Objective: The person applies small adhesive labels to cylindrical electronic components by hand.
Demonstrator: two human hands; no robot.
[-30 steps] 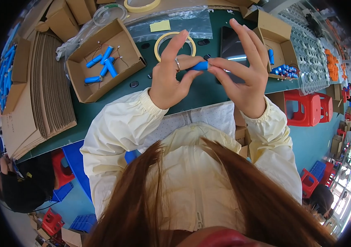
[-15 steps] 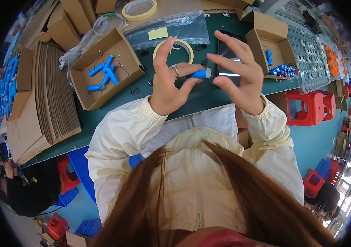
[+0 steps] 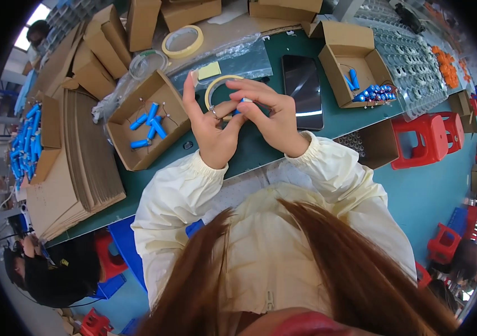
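Observation:
A blue cylindrical battery cell [image 3: 237, 112], mostly hidden by fingers, is held between my two hands over the green tabletop. The thumb and a ringed finger of my left hand [image 3: 215, 134] pinch it, while the index finger points up with a whitish bit at its tip. My right hand [image 3: 275, 119] has its thumb and fingers closed at the cell's whitish end; any small piece there is too covered to make out. Behind the hands lies a tape roll [image 3: 210, 92], partly covered. Beside them on the left, an open cardboard box [image 3: 167, 147] holds several wired blue cells [image 3: 152, 120].
A black phone [image 3: 301, 84] lies right of my hands. Farther right are a small box [image 3: 348, 37] with blue cells, clear plastic trays [image 3: 412, 70] and a red stool [image 3: 424, 143]. Stacked cardboard [image 3: 93, 148] stands left. Another tape roll [image 3: 186, 52] is at the back.
My right hand has moved left, and its spread fingers have closed in at the cell's end. The view has shifted, bringing the whole phone into sight.

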